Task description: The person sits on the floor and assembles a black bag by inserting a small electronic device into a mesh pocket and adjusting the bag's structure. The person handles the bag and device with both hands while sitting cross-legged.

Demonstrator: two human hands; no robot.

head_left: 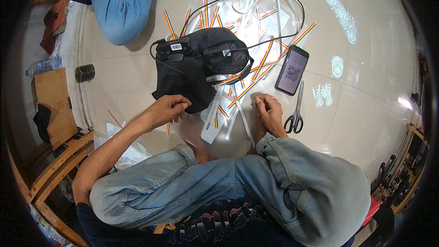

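Note:
My left hand (pixel 171 108) is closed, its fingers curled together at the near left corner of a black cap (pixel 185 80). Whether the fingers pinch the fabric is hidden. A black device (pixel 174 48) with a cable is mounted on the cap, beside its mesh part. To the right, my right hand (pixel 269 112) rests loosely closed near the floor, with nothing visible in it; my right knee hides the forearm. Between and beyond the hands lie several white strips with red, yellow and blue stripes (pixel 249 88), partly under the cap.
A phone (pixel 292 70) with a square code on its screen and black-handled scissors (pixel 296 114) lie right of my right hand. A black cable (pixel 302 9) loops across the strips. Another person's denim knee (pixel 121 13) is at the far left, above a dark cylinder (pixel 85 73).

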